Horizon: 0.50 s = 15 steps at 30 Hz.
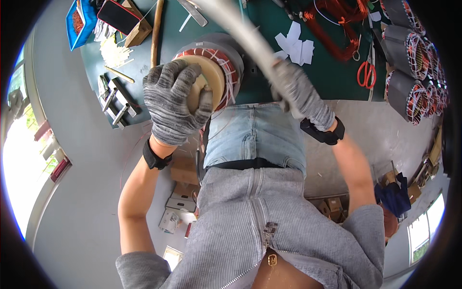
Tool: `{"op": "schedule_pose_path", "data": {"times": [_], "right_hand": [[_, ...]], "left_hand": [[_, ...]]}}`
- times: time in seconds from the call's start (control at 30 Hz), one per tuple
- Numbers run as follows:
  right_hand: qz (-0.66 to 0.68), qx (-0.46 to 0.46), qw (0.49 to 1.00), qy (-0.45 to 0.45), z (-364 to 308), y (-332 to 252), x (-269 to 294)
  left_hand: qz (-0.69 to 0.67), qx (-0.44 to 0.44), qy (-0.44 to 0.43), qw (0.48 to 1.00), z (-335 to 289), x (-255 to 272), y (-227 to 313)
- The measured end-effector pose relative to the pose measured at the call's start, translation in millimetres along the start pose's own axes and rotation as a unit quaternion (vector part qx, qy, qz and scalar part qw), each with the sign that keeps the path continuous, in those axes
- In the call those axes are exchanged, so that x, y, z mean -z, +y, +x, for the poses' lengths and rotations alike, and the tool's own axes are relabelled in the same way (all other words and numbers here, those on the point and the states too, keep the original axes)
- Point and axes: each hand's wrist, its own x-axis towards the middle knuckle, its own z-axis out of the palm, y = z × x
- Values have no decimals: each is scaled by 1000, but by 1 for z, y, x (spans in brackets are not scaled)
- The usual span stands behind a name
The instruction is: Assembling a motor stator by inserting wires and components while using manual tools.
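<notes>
Chunky coil ring (pixel 228 59) sitting on the green counter (pixel 337 81), right by the near edge

Left hand (pixel 173 100) is spread over the cream disc (pixel 215 73) on it, can't tell if it's gripping or just resting; right hand (pixel 304 92) is wrapped round 1 blurry pale bar (pixel 248 41). Ring's probably heavy and stiff, so I'd grab the grey outer shell (pixel 217 39); the red winding (pixel 225 59) looks easy to nick. Counter's pretty cluttered, red scissors (pixel 366 74) off right, grey floor (pixel 351 123), bright window (pixel 24 159) at left.

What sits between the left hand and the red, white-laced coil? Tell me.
In the head view, a round cream piece lies between the left hand and the coil.
</notes>
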Motion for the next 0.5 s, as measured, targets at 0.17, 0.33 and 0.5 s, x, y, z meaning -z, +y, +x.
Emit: {"op": "schedule_pose_path", "data": {"times": [0.17,0.33,0.5], "right_hand": [[47,54,984,162,3,-20,-88],[260,19,941,218,-3,-49,-48],[5,97,982,160,-1,-43,-80]], "left_hand": [[19,72,24,997,2,-7,0],[51,101,46,993,3,-9,10],[55,127,77,987,-1,-18,3]]}}
